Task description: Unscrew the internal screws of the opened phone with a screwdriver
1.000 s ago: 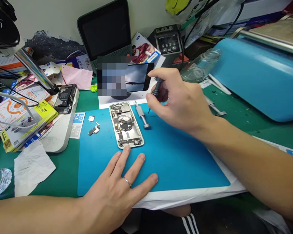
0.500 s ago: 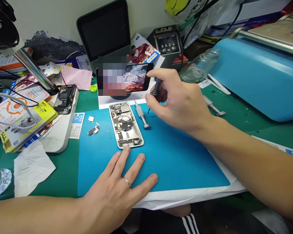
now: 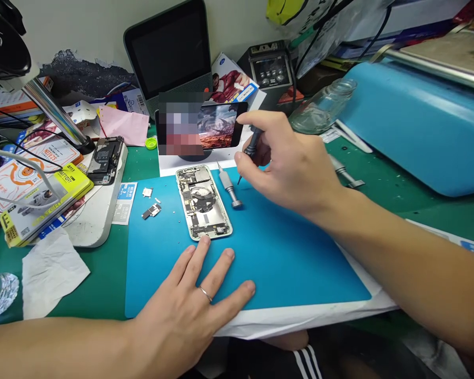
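Observation:
An opened phone housing [image 3: 218, 213] with bare inner parts lies on the blue mat [image 3: 292, 268]. My left hand [image 3: 197, 289] rests spread on the mat, one fingertip at the housing's lower edge. My right hand [image 3: 284, 163] grips a dark precision screwdriver [image 3: 253, 142], its thin tip pointing down above the mat, apart from the housing. A grey screwdriver [image 3: 229, 187] lies right of the housing. Small metal parts [image 3: 152, 211] and tiny screws lie to its left. Behind, a phone [image 3: 237, 126] stands sideways on a stand, its screen lit.
A second opened phone [image 3: 106, 160] sits on a white base at left, beside a yellow battery box [image 3: 47, 202]. A glass jar [image 3: 324, 108] lies at the back right, near another screwdriver [image 3: 347, 173]. A dark display [image 3: 168, 52] stands behind.
The picture on the standing phone's screen has changed. Both hands stay in place.

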A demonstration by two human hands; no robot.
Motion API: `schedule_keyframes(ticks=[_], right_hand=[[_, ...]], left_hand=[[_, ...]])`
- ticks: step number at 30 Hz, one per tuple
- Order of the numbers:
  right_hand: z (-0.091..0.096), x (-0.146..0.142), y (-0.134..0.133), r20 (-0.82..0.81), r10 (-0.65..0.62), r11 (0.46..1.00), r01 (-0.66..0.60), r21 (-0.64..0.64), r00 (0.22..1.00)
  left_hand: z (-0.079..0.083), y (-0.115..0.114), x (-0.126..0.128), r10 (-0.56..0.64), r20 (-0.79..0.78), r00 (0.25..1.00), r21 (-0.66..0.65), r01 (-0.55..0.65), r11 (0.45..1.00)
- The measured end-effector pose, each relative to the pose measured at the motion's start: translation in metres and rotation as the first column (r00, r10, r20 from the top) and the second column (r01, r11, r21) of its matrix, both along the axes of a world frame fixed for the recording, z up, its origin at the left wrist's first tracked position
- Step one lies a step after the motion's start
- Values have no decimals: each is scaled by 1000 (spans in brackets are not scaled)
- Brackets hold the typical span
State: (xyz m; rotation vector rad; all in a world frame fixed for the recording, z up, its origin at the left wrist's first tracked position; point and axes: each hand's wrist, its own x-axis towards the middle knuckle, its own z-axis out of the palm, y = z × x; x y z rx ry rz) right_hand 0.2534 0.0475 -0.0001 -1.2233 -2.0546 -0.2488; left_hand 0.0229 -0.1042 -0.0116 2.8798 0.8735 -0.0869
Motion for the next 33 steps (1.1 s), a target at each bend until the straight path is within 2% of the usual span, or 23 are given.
schedule_keyframes(ticks=[13,17,21,25,27,29,33], right_hand=[[3,-2,-6,-39,36,999,-35,30,999],[2,-3,-12,-121,73,996,-66,60,990],[2,-6,-19,-260,171,984,-151,95,950],[4,-12,-28,-300,335,929,-262,261,893],[6,-14,-34,-293,416,902,-352,248,861],[5,-16,-39,-245,502,865,-471,175,830],[-2,-23,-44,-65,675,734,-660,159,735]], left_hand=[[-1,-1,0,8,0,1000,-20,-8,1000],[-1,-1,0,6,-1,1000,-27,-6,1000],[0,-1,1,4,6,1000,-31,-4,1000],[2,-1,2,9,9,1000,-29,-9,1000],[2,-1,1,11,9,1000,-29,-10,1000],[2,-1,1,9,10,1000,-34,-9,999],[1,-1,0,10,27,1000,-29,-10,1000]])
